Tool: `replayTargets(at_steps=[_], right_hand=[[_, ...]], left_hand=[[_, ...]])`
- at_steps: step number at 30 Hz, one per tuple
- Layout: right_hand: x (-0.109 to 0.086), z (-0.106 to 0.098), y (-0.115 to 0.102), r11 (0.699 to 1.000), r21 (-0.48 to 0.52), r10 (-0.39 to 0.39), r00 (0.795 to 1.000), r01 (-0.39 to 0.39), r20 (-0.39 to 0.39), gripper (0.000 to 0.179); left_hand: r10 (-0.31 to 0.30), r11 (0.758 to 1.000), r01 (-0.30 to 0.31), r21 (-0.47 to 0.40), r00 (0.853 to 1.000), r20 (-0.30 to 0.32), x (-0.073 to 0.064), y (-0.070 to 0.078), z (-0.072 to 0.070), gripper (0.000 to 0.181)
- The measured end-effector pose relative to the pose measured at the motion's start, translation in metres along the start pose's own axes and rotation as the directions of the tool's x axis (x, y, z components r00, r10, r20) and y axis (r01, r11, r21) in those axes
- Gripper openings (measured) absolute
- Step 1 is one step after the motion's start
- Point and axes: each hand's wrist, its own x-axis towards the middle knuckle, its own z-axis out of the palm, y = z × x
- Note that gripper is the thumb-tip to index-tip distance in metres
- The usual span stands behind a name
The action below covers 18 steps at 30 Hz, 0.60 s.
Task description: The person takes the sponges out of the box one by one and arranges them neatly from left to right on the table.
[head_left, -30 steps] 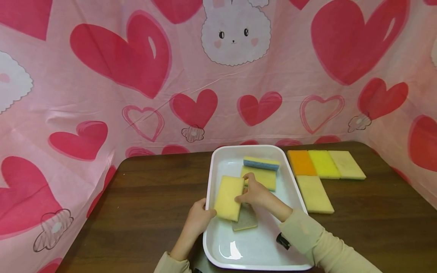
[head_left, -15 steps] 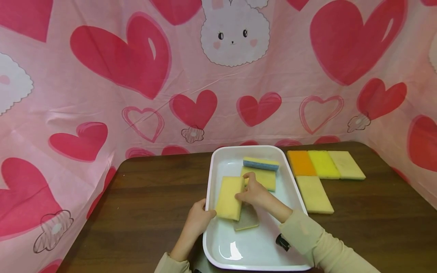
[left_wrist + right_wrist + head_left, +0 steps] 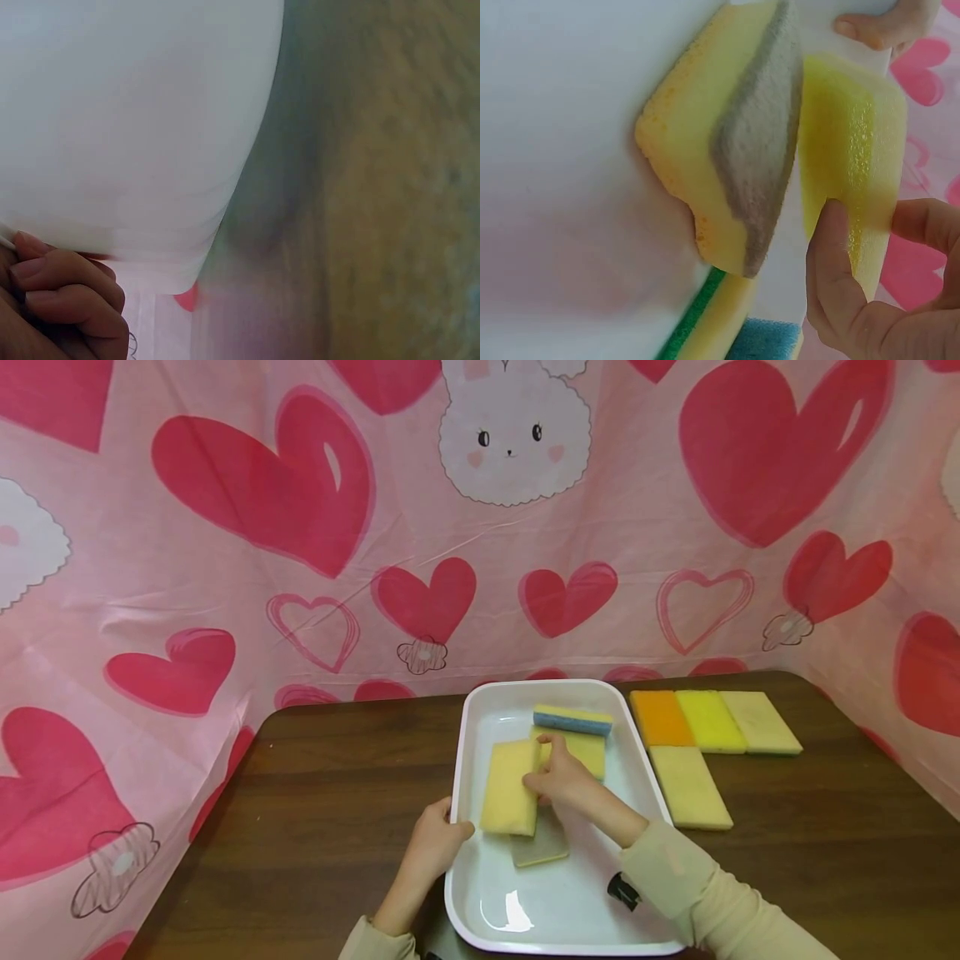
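Observation:
In the head view my right hand (image 3: 566,778) pinches a pale yellow sponge (image 3: 508,789) by its right side, over the white tray (image 3: 570,906). The right wrist view shows thumb and fingers on opposite faces of this sponge (image 3: 881,142). Below it lies a sponge with a grey scouring face (image 3: 543,845), partly covered; its yellow foam shows from the side in the right wrist view. My left hand (image 3: 435,839) grips the tray's left rim, and in the left wrist view its curled fingers (image 3: 75,300) are against the tray's underside edge.
Farther back in the tray, a sponge with a blue side (image 3: 573,724) stands on edge by a flat yellow sponge (image 3: 585,752). Right of the tray, an orange sponge (image 3: 663,718), a bright yellow one (image 3: 711,721) and two pale ones (image 3: 761,722) lie on the brown table (image 3: 345,777).
The held sponge has moved slightly right and up in the head view, tilting with the right hand. The grey-faced sponge has shifted a little right. The left hand stays on the rim.

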Motion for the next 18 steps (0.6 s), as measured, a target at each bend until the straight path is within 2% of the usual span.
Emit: replayTargets(at_steps=[18], right_hand=[[-0.006, -0.027, -0.013, 0.996, 0.072, -0.046, 0.999, 0.047, -0.011, 0.066]], left_hand=[[-0.006, 1.0, 0.006, -0.013, 1.0, 0.008, 0.001, 0.0, 0.0, 0.038]])
